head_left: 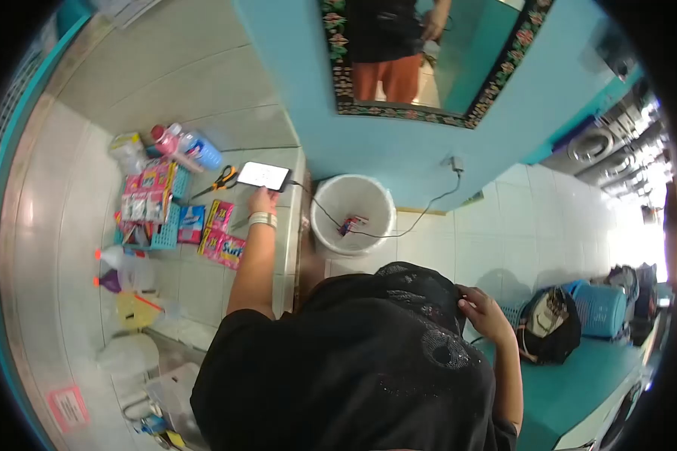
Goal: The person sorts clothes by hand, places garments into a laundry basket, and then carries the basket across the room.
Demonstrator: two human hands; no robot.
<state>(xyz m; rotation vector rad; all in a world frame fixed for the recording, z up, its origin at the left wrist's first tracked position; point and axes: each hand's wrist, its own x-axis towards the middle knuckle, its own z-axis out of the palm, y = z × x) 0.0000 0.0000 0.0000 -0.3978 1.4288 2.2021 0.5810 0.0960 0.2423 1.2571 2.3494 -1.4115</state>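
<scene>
My left hand (262,200) reaches over the tiled counter, its fingers closed at the lower edge of a phone (265,175) with a lit white screen. A black cable (325,209) runs from the phone's right end across a white bin (387,199) to a charger (456,164) in the wall. Left of the phone are orange-handled scissors (224,180). Pink sachets (220,216) and a blue packet (191,223) lie just below. On the other side, my right hand (489,314) is curled at the edge of my black shirt (384,346), fingers against the cloth.
A blue basket (165,234) with pink sachets stands on the counter, near bottles (201,150) and jugs (134,270). A framed mirror (406,114) hangs ahead. At right, a cap (549,316) and a blue basket (602,308) rest on a green table (572,376).
</scene>
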